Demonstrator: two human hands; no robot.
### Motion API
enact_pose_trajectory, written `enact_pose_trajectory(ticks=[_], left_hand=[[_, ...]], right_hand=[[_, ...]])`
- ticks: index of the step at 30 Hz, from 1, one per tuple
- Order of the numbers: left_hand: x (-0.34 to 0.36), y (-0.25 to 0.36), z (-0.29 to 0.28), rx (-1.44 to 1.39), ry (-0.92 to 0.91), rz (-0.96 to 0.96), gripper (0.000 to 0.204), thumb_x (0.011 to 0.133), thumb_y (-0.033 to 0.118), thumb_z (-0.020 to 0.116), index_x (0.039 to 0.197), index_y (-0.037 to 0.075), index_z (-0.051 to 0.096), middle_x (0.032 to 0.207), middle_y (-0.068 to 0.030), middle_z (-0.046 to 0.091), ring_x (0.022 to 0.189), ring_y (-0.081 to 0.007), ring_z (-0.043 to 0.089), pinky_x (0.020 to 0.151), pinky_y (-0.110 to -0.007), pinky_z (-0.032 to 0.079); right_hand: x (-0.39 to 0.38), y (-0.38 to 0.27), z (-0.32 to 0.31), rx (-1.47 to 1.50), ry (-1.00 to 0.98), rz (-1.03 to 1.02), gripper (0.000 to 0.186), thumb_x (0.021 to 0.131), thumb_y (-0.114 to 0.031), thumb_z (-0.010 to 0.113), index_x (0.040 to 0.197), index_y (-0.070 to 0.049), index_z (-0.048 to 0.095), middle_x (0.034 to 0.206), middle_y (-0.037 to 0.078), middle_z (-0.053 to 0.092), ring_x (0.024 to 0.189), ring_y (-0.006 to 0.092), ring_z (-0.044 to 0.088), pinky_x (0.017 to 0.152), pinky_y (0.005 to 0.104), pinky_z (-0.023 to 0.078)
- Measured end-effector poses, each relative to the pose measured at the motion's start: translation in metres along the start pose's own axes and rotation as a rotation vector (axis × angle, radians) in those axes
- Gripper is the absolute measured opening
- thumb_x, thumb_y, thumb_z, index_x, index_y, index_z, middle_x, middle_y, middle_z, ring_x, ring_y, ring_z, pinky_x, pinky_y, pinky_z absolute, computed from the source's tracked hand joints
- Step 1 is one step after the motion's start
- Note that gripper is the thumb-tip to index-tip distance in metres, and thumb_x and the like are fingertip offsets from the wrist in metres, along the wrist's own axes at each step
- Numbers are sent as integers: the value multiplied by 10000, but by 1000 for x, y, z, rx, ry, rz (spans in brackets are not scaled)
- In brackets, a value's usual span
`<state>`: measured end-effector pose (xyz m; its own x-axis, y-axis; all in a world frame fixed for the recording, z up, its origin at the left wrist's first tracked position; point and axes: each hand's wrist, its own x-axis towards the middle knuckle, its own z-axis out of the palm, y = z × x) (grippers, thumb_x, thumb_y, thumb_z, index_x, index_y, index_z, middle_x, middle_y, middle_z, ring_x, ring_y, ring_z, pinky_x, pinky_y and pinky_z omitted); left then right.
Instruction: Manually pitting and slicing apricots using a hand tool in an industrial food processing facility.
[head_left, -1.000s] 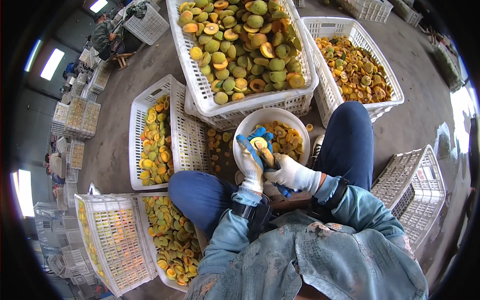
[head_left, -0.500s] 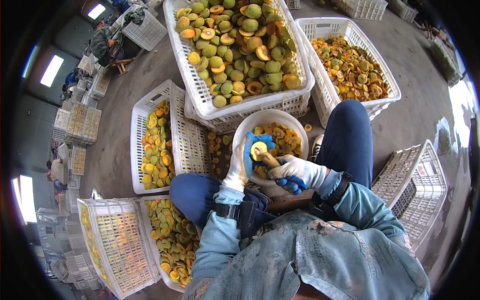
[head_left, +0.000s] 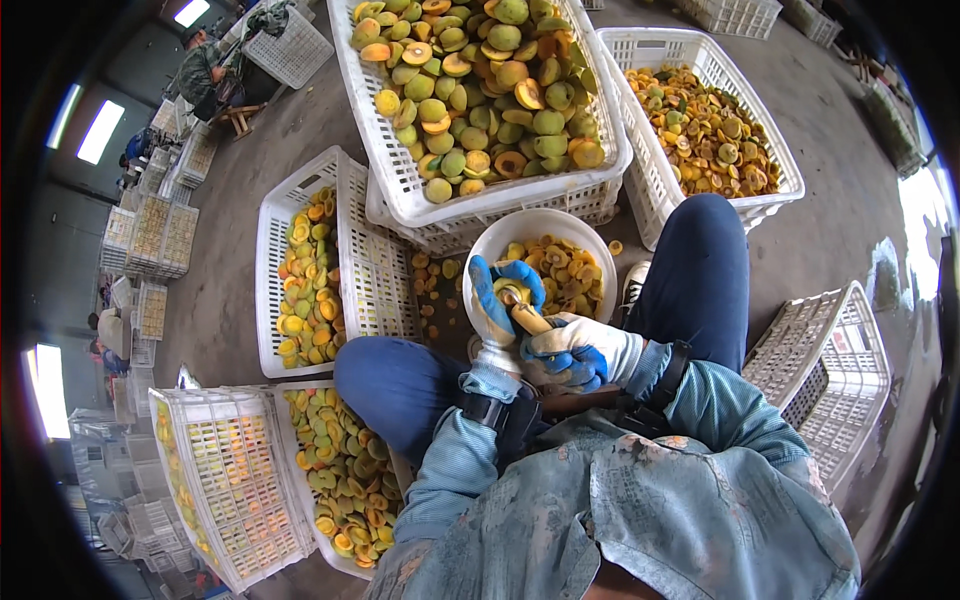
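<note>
My gloved left hand (head_left: 488,312) is closed around a peach half (head_left: 506,288), its cut side turned toward my right hand. The gloved right hand (head_left: 582,352) grips a wooden-handled pitting tool (head_left: 531,319); the tool's head meets the middle of the fruit, and its shape is partly hidden. Both hands are close together above the near-left rim of a white bucket (head_left: 497,236). Inside the bucket lie many yellow fruit pieces (head_left: 570,275). Straight beyond it, a white crate (head_left: 412,205) is heaped with green and orange peaches (head_left: 480,110), whole and halved.
Crates of cut fruit stand at the far right (head_left: 788,192), at the left (head_left: 268,300) and at the near left (head_left: 300,480). A tipped white crate (head_left: 845,345) sits to my right. Fruit pieces (head_left: 428,290) lie beside the bucket. Another person (head_left: 200,75) sits far left.
My left hand has shifted slightly and its fingers now curl further around the peach half. The right hand has drawn in closer, with the tool's head seated in the fruit's centre.
</note>
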<state>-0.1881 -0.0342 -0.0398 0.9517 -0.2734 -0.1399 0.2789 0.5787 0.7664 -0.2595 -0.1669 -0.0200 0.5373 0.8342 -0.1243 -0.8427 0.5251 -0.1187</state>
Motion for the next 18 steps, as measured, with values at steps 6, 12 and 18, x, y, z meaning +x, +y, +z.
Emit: enact_pose_trajectory(ticks=[6,12,18], left_hand=[[-2,-2,-3,217,84,-192,599,859,595,390,817,28,578,643,-104,586,472,-177,520,427,-250,413],[11,4,-57,-479,12,-243,487,857,518,442,901,53,579,779,-51,596,658,-210,583,528,-288,483],[32,129,-91,-564,456,473,555,857,419,526,1163,-36,442,1127,-184,536,1015,-259,546,818,-351,528]], right_hand=[[-3,-3,10,-775,369,-74,179,865,-141,581,1014,-71,512,610,-26,501,468,60,490,319,204,346],[-4,3,23,-738,297,-139,289,798,-188,636,1026,-29,554,711,-22,561,603,49,510,516,219,415],[6,-12,17,-1239,704,-142,217,829,-138,555,994,-3,519,693,66,604,540,167,591,466,290,470]])
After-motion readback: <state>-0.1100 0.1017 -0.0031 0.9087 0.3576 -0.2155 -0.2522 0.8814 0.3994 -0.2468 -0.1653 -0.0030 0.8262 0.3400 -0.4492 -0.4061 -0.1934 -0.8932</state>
